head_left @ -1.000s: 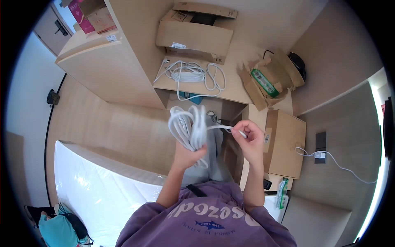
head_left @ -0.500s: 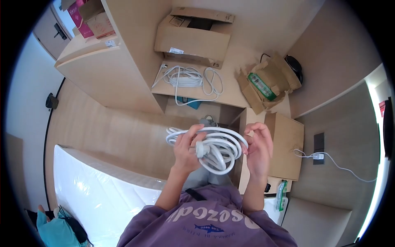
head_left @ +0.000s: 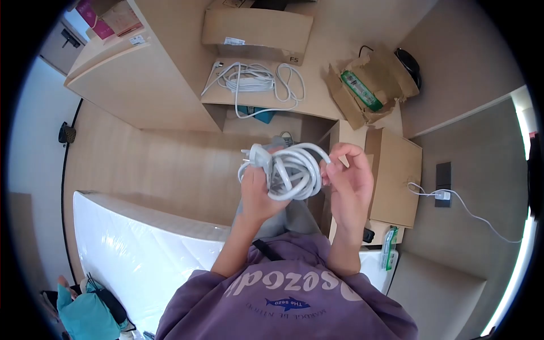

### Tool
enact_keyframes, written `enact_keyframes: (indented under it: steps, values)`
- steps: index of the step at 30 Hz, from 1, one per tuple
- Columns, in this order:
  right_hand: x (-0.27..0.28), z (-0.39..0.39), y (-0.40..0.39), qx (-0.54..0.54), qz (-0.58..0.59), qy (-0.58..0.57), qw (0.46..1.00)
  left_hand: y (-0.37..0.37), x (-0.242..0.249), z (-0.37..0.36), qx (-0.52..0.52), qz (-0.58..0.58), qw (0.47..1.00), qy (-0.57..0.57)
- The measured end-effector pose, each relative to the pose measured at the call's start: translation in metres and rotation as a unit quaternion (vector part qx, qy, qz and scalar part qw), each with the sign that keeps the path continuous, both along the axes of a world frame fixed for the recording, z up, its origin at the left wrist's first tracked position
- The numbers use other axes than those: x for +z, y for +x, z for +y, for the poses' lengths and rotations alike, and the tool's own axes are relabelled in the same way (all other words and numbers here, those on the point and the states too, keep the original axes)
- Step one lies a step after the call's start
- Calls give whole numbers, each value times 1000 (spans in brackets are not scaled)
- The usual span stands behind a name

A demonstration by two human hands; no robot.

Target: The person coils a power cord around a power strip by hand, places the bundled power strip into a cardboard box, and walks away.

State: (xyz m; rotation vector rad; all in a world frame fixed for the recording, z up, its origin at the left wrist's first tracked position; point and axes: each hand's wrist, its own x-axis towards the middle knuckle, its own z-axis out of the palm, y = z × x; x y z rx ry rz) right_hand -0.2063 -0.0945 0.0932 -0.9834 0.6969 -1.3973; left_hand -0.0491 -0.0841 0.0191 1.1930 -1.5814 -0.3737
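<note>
A coiled white power cable [head_left: 289,173] with a grey-white plug sticking out at its upper left is held in front of my chest. My left hand [head_left: 256,192] grips the coil from below at its left side. My right hand [head_left: 348,184] pinches the coil's right edge with curled fingers. A second white cable [head_left: 255,85] lies loosely bundled on the wooden desk [head_left: 317,113] ahead, untouched.
A closed cardboard box [head_left: 258,31] stands at the desk's back. A torn box with a green packet [head_left: 368,90] sits at the right. Another carton [head_left: 394,175] stands beside my right hand. A white mattress [head_left: 136,255] lies at lower left. A wall charger [head_left: 442,195] is plugged in at the right.
The loose loops were gathered into a tighter coil. The coil turned so its plug now points up and left. My right hand moved from the free end to the coil's right edge.
</note>
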Motion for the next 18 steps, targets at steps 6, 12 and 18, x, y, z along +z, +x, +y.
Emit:
enact_keyframes:
  steps: [6, 12, 18]
  values:
    - [-7, 0, 2, 10, -161, 53, 986, -17, -13, 3, 5, 112, 988, 107]
    - [-14, 10, 11, -11, -237, 77, 968, -25, -16, 6, -35, 195, 967, 159]
    - [-10, 9, 13, -14, -181, 57, 982, -18, -13, 3, -26, 171, 975, 142]
